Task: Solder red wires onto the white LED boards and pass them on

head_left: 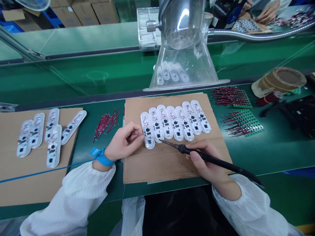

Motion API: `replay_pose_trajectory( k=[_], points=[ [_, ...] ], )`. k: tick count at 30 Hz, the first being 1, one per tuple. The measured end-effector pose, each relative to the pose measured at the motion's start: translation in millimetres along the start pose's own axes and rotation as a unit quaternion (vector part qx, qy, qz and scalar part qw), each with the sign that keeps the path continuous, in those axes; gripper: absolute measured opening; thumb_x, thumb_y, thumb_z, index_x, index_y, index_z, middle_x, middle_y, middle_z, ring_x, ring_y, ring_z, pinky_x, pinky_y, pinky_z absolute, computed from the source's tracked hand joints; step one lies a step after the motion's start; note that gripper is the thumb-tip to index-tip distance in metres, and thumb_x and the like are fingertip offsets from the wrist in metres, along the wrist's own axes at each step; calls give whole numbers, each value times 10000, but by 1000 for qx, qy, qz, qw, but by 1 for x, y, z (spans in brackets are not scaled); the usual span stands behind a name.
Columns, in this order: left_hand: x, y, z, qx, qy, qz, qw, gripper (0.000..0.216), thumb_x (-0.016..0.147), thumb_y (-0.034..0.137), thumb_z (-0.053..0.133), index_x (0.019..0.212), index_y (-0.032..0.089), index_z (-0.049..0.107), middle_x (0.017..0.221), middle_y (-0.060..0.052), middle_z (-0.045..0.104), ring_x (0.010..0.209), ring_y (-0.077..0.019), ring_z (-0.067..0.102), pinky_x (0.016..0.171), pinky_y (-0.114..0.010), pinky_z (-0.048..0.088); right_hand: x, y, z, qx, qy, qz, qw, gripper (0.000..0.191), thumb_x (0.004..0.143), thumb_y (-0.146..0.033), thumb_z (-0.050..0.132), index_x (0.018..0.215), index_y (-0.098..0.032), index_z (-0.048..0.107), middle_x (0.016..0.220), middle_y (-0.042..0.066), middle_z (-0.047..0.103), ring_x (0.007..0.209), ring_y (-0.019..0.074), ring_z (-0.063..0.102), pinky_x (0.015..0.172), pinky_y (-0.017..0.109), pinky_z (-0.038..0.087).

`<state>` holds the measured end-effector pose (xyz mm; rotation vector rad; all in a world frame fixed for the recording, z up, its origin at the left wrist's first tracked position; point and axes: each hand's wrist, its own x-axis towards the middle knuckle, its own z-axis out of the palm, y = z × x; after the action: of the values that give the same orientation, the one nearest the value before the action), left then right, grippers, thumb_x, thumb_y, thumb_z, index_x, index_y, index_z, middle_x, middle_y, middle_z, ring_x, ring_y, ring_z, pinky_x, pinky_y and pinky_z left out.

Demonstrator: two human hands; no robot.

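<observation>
Several white oblong circuit boards (166,122) lie in a slanting row on a cardboard sheet (147,168). My right hand (205,160) is closed around the black handle of a soldering iron (194,151). Its metal tip points left, close to the lower end of the second board from the left; whether it touches is too small to tell. Beside the leftmost board (147,130), my left hand (126,140) pinches a thin wire (138,134), most of it hidden by the fingers. A blue wrist strap (102,156) circles my left wrist.
Dark red wires (106,124) lie left of the cardboard. More boards (54,146) rest on another cardboard sheet. Green panels with red wires (246,123) and a tape roll (279,82) are at right. A clear hood (183,62) stands behind. Another person's hands (268,13) work across the bench.
</observation>
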<state>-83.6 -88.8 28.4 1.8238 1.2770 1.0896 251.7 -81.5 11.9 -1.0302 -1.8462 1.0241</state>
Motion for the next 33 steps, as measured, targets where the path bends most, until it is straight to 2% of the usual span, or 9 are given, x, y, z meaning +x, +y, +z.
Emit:
replay_pose_trajectory(
  k=[4,8,18,27,33],
  points=[
    [0,0,1,21,-10,-9,1000,101,984,182,676,934,220,597,683,82,453,556,-83,380,522,-211,350,7,-7,1,-20,-15,-3,1000,205,1114,-465,718,1120,-270,780,832,30,813,659,207,778,598,327,613],
    [0,0,2,23,-12,-9,1000,100,989,181,673,936,221,598,672,87,441,550,-83,377,515,-210,341,14,-14,2,-35,-20,-14,999,149,1094,-408,733,1090,-266,776,800,15,806,628,199,768,578,315,589],
    [1,2,3,32,3,37,999,125,972,124,683,950,225,613,678,96,452,538,-74,380,505,-193,342,11,-12,1,-32,-6,-35,999,50,1081,-324,742,1098,-283,764,825,-5,822,625,189,779,577,297,597],
    [2,2,5,50,-24,30,998,85,999,155,675,965,216,627,685,90,472,556,-77,418,531,-200,374,15,-16,2,-58,-8,-45,997,45,1076,-294,721,1080,-265,756,799,-3,805,605,171,758,564,274,584],
    [0,2,5,47,-16,30,998,93,996,147,666,957,217,618,667,97,462,543,-74,396,525,-194,360,6,-6,1,-33,11,-21,999,67,1095,-332,730,1132,-285,761,860,2,812,665,186,782,614,293,612]
  ],
)
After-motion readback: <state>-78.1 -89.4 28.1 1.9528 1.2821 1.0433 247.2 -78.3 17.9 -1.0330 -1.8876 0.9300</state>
